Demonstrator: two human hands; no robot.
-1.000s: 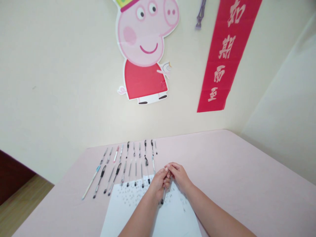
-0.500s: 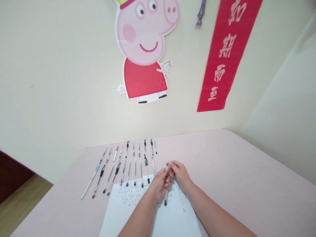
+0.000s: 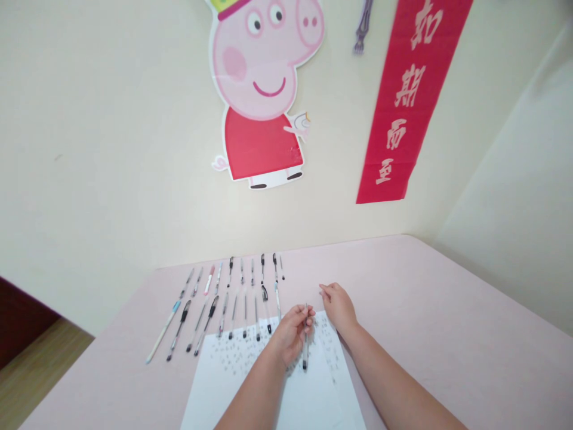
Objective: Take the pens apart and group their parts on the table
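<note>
My left hand (image 3: 289, 335) is closed round a clear pen with a dark tip (image 3: 305, 353), held almost upright over a white sheet of paper (image 3: 250, 388) covered in small scribbles. My right hand (image 3: 339, 306) hovers just to the right of it, apart from the pen, over the sheet's far right corner. Its fingers are drawn together, and I cannot make out whether anything is between them. Both hands are above the pink table (image 3: 430, 310).
Several pens (image 3: 224, 301) lie in two rows on the table beyond the paper, left of my hands. The table stands in a wall corner. A cartoon pig cut-out (image 3: 262, 89) and a red banner (image 3: 405, 101) hang on the wall behind. Wooden floor (image 3: 27, 382) shows at the left.
My two hands were together on the pen. Now the right hand has drawn away to the right and the left hand alone holds the pen, which has turned more upright.
</note>
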